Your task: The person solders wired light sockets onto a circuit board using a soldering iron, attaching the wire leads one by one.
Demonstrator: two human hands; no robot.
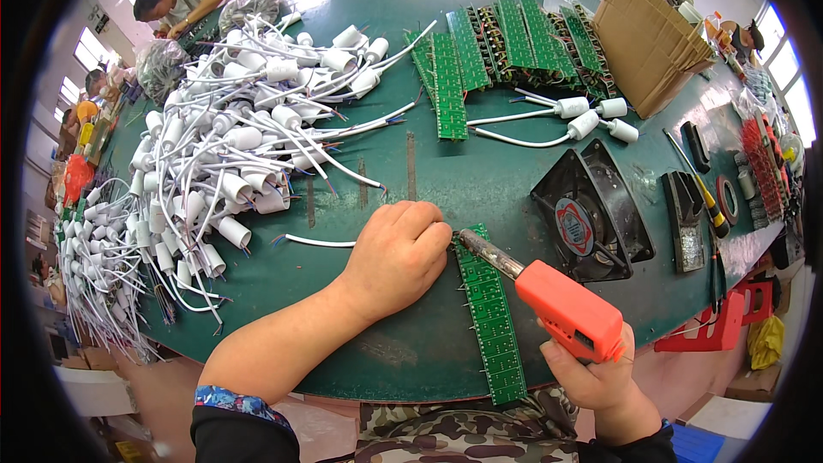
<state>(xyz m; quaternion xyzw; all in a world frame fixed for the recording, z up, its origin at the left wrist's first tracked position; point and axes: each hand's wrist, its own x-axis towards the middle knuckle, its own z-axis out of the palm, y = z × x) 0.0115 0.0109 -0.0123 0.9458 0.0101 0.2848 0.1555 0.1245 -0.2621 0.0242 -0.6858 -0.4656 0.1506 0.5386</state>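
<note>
My right hand (600,373) grips a red soldering gun (570,313) from below. Its metal tip reaches up-left to the top end of a long green circuit board (490,317), which lies upright before me near the table's front edge. Close beside that tip, my left hand (403,249) is closed with its fingers curled. A white cable (317,242) runs into this hand from the left, its free end showing stripped coloured wires. The cable's other end and the exact contact at the board are hidden behind my fingers.
A big heap of white cabled sockets (249,129) covers the left of the green table (343,360). Circuit boards (514,43) stack at the back by a cardboard box (647,43). A black fan (591,214), a screwdriver (711,201) and tape (726,199) lie right. Other people work beyond.
</note>
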